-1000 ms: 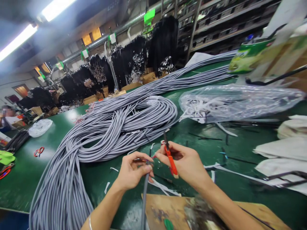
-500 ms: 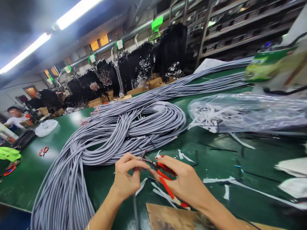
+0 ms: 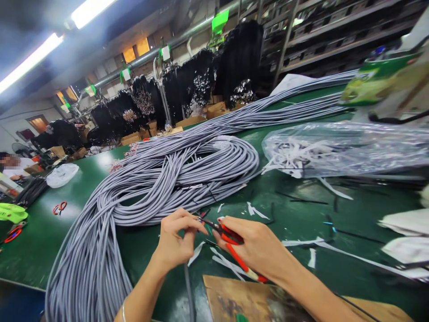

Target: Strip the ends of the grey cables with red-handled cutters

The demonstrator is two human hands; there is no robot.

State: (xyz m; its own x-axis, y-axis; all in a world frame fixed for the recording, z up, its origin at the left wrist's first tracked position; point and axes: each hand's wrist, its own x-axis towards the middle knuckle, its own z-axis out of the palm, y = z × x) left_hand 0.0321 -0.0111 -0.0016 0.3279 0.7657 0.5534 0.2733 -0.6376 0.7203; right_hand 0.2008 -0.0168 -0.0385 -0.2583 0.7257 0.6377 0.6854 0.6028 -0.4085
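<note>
My left hand pinches the end of a grey cable, which hangs down below the fingers; thin coloured wires show at the fingertips. In my right hand is a pair of red-handled scissors, their dark blades pointing left toward the pinched cable end. The blades meet the wires close to my left fingertips; whether they touch them is too small to tell. Behind both hands lies a large looped bundle of grey cables.
A clear plastic bag of white strips lies at the right. White scraps and black ties surround my right hand. A wooden board is at the front edge. Other red-handled scissors lie left. A person sits far left.
The scissors' blades and handles have drawn closer together and lie flatter. Both hands stay nearly in place, while the whole view has shifted slightly.
</note>
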